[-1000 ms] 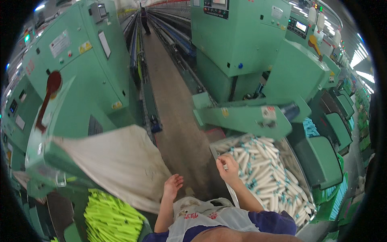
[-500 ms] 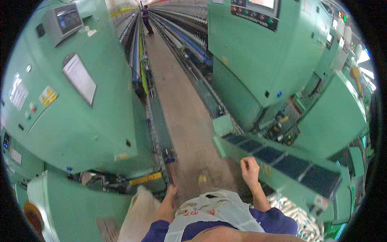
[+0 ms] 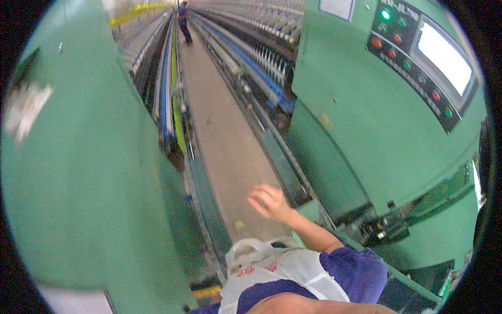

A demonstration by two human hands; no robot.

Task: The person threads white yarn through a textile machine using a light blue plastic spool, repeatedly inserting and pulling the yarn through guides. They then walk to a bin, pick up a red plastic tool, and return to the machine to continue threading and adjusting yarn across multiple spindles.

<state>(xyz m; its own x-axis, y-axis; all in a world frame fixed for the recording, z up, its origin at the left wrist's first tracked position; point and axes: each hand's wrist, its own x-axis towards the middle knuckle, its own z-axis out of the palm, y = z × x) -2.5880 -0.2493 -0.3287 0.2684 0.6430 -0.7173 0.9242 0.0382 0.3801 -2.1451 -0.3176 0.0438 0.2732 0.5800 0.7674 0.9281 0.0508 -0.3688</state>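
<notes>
Narrow brown floor (image 3: 225, 141) runs from the near side to the far end of the workshop, between two lines of machinery. At the far end one person (image 3: 184, 23), in dark clothes, is standing on it. Rows of bobbins (image 3: 266, 60) stand along the far right side, and a yellow-green bar (image 3: 177, 99) goes along the left side.

On the near side, the right hand (image 3: 269, 201) is above the floor, with its forearm coming from the near right. Its fingers are loosely bent and slightly spread, a little blurred. Nearest to this hand are the floor under it and the dark green rail (image 3: 282, 159), which lies just to its right, apart from it. About the left fingers I cannot tell, because the left hand is out of view.

Close to the camera are the white apron (image 3: 282, 267) with red print and the blue sleeve (image 3: 355, 269). To the left rises a big green cabinet (image 3: 78, 193); to the right, a green machine (image 3: 334, 83) carries a bright screen (image 3: 444, 57), beside round red and green buttons (image 3: 407, 65).
</notes>
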